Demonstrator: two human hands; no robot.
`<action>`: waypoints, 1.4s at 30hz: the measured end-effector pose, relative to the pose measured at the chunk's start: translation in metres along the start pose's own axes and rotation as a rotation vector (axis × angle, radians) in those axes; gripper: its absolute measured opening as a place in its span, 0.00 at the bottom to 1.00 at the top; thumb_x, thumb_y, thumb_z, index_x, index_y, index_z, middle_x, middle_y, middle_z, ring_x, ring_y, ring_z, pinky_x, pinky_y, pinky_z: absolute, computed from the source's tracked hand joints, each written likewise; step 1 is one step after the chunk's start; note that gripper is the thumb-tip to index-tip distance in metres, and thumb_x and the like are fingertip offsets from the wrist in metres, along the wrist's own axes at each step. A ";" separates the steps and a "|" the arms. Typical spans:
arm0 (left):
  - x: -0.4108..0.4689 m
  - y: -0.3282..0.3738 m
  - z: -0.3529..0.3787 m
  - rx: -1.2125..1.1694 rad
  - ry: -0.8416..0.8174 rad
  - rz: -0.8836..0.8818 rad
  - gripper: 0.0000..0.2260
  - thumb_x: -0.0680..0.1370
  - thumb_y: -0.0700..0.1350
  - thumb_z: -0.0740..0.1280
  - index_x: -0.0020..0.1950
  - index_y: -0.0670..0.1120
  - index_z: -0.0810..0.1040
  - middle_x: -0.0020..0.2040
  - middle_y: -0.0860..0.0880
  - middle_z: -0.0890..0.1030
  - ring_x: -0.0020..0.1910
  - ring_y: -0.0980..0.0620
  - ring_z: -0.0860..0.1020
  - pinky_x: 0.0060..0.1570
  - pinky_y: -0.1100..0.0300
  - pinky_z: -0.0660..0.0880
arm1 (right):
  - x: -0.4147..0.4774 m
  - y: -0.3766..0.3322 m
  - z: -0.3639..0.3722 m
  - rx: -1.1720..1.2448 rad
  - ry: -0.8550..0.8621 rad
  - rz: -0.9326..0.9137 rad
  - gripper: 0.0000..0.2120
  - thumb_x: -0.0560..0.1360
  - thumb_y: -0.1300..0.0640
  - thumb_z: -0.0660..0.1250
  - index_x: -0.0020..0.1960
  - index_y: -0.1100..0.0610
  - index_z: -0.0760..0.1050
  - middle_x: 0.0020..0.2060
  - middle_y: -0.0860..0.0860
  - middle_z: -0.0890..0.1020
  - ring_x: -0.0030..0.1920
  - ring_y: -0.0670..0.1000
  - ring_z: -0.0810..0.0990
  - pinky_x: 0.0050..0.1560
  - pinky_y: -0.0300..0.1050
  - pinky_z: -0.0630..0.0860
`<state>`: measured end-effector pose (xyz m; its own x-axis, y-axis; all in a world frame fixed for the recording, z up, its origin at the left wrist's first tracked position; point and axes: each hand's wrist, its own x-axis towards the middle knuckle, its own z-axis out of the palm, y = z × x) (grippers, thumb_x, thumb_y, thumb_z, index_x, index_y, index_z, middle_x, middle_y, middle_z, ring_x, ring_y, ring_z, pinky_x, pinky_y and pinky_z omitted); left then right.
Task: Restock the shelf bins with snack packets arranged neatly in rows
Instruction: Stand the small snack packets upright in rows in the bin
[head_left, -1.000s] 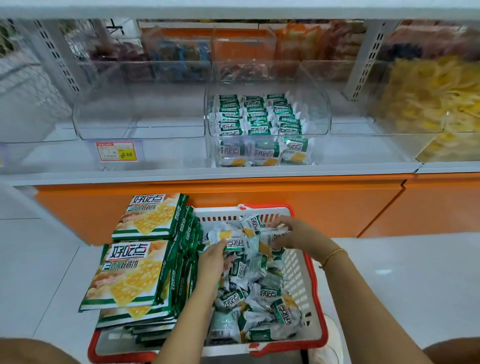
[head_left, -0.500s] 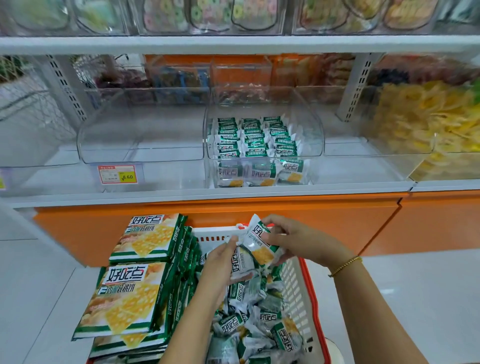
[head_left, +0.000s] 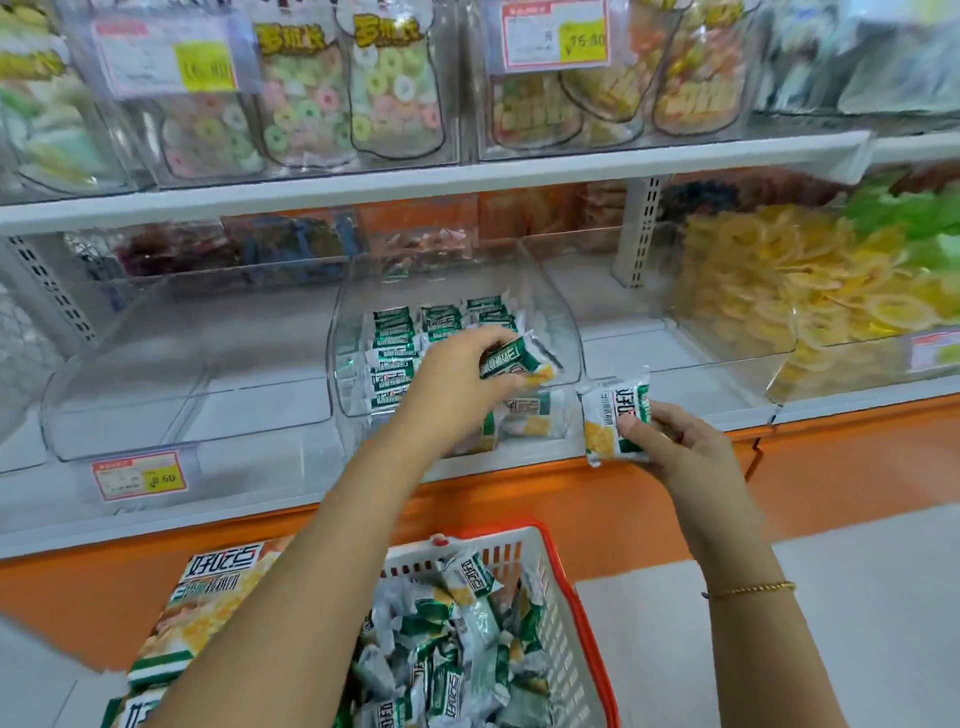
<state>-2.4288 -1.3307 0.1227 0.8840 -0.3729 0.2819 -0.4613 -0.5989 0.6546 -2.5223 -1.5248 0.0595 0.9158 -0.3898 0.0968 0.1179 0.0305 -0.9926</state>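
Both hands pinch packets: left hand (head_left: 457, 384) carries a green snack packet (head_left: 511, 358) over the clear bin (head_left: 566, 332) to extend its rows; right hand (head_left: 675, 447) readies another packet (head_left: 615, 415).

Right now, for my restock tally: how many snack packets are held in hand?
2. The first packet in the left hand, over the middle bin; the second packet in the right hand, right of that bin. Others may hide behind.

two held packets, left packet (head_left: 511, 358) in the left hand (head_left: 457, 387), right packet (head_left: 613, 415) in the right hand (head_left: 685, 449); three packet rows (head_left: 415, 332) in one middle bin (head_left: 563, 322); one basket (head_left: 563, 634) near.
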 end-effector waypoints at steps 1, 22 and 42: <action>0.015 0.003 0.003 0.044 -0.054 -0.002 0.21 0.74 0.48 0.71 0.66 0.49 0.74 0.61 0.53 0.77 0.48 0.62 0.73 0.48 0.73 0.67 | 0.001 0.000 -0.001 0.012 0.010 0.012 0.08 0.74 0.58 0.70 0.43 0.46 0.84 0.42 0.47 0.85 0.48 0.50 0.83 0.54 0.47 0.76; 0.106 -0.004 0.022 0.370 -0.855 -0.107 0.15 0.78 0.51 0.65 0.62 0.48 0.79 0.64 0.56 0.77 0.50 0.55 0.80 0.52 0.60 0.76 | 0.041 0.021 0.000 0.096 0.011 0.119 0.09 0.75 0.60 0.68 0.55 0.56 0.81 0.47 0.52 0.85 0.51 0.55 0.83 0.59 0.59 0.75; 0.097 -0.018 0.029 0.327 -0.718 -0.218 0.05 0.72 0.45 0.74 0.45 0.46 0.84 0.36 0.58 0.80 0.37 0.58 0.73 0.35 0.63 0.70 | 0.033 0.021 0.005 0.041 -0.050 0.148 0.08 0.74 0.61 0.69 0.53 0.55 0.80 0.46 0.52 0.85 0.51 0.54 0.82 0.53 0.49 0.77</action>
<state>-2.3369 -1.3762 0.1180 0.7439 -0.5207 -0.4189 -0.3815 -0.8456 0.3735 -2.4874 -1.5320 0.0418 0.9421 -0.3322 -0.0453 -0.0049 0.1216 -0.9926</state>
